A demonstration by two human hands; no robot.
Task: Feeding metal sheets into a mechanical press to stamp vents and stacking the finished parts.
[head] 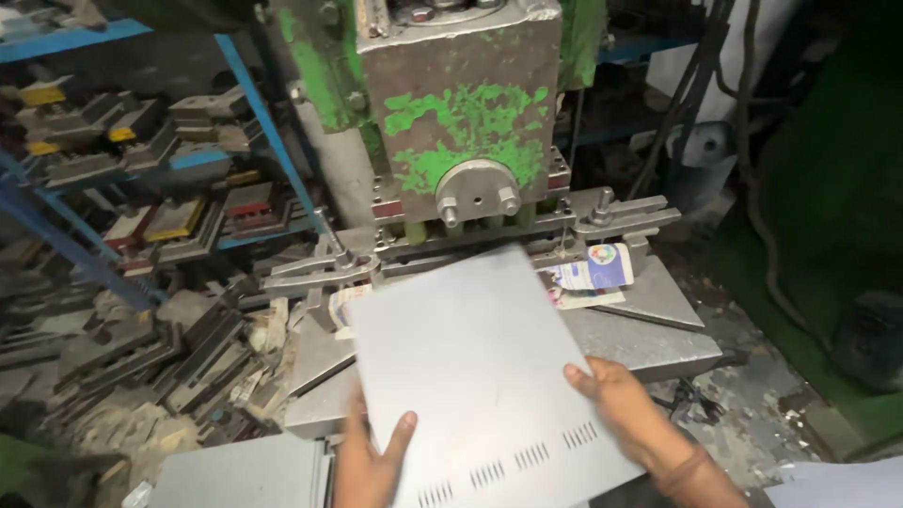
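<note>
I hold a flat grey sheet-metal panel (470, 367) with rows of punched slots along its near edge. My left hand (369, 461) grips its near left edge, thumb on top. My right hand (616, 400) grips its right edge. The panel's far edge reaches toward the die area of a worn press (461, 113) with peeling green paint, and it lies over the press's steel bed (649, 339).
Blue racks (141, 169) at left carry many metal dies and blocks, with more piled on the floor. Clamp bars (621, 218) sit on the bed, with a crumpled printed packet (593, 273) beside them. Another grey panel (240, 475) lies at lower left. Hoses (752, 179) hang at right.
</note>
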